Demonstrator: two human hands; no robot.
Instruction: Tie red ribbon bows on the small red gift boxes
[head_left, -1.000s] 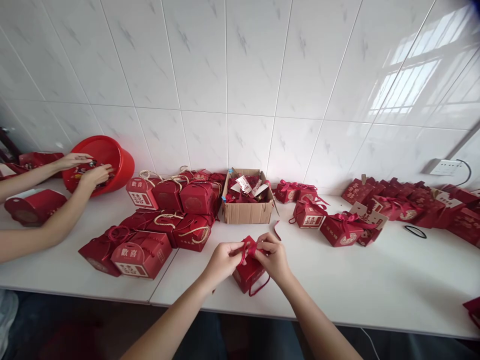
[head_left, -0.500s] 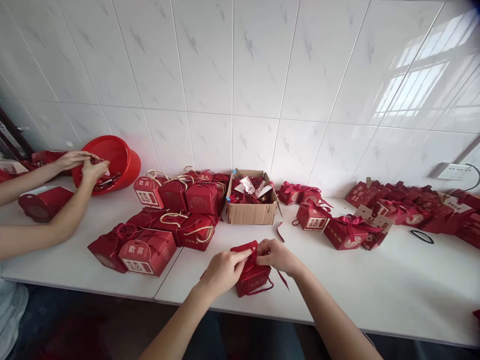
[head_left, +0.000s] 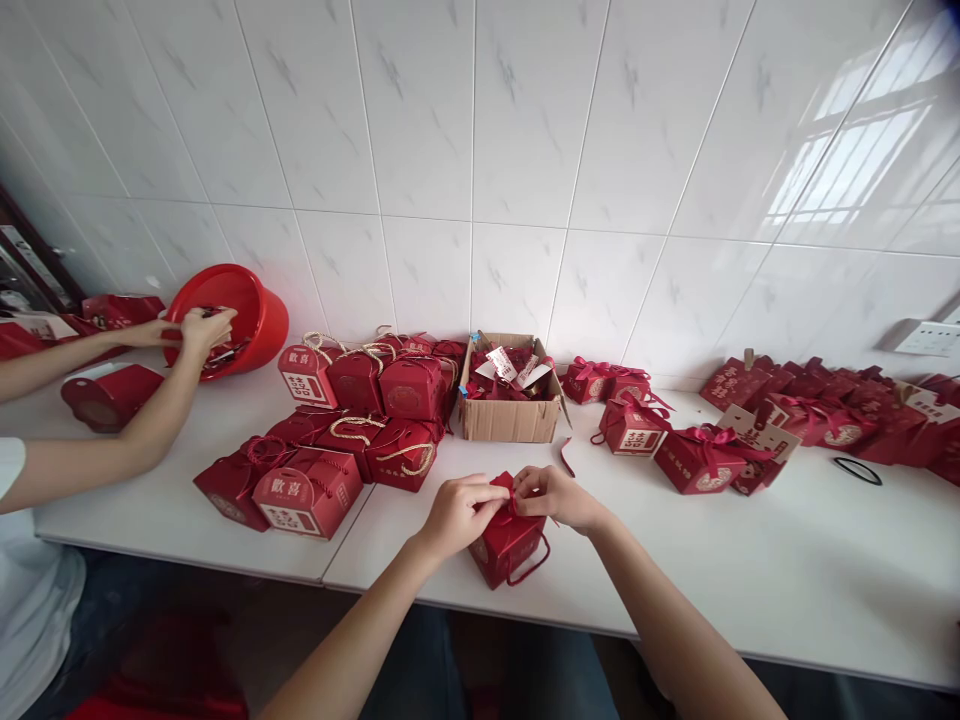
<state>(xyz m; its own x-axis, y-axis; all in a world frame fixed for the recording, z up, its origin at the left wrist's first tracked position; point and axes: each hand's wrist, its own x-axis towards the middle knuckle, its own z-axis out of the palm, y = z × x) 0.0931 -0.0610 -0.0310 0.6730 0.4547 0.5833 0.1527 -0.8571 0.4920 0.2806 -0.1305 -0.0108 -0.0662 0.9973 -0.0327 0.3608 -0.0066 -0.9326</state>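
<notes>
A small red gift box (head_left: 504, 552) with a red cord handle hanging at its side stands near the table's front edge. Red ribbon (head_left: 513, 497) lies across its top. My left hand (head_left: 459, 512) pinches the ribbon from the left side. From the right, my right hand (head_left: 556, 497) also has its fingers closed on the ribbon, close to the left fingertips. The fingers partly hide the ribbon, so the shape of its knot or loop is unclear.
Behind the box stands a cardboard carton (head_left: 510, 420) of red packets. Stacked red gift boxes (head_left: 307, 492) fill the left, ribboned boxes (head_left: 701, 462) the right. A co-worker's hand (head_left: 206, 330) reaches into a red basin (head_left: 266, 320). A black loop (head_left: 857, 471) lies far right.
My hands have drawn closer together over the box top, pulling the ribbon in. The co-worker's hands moved down into the basin. The whole view has shifted slightly.
</notes>
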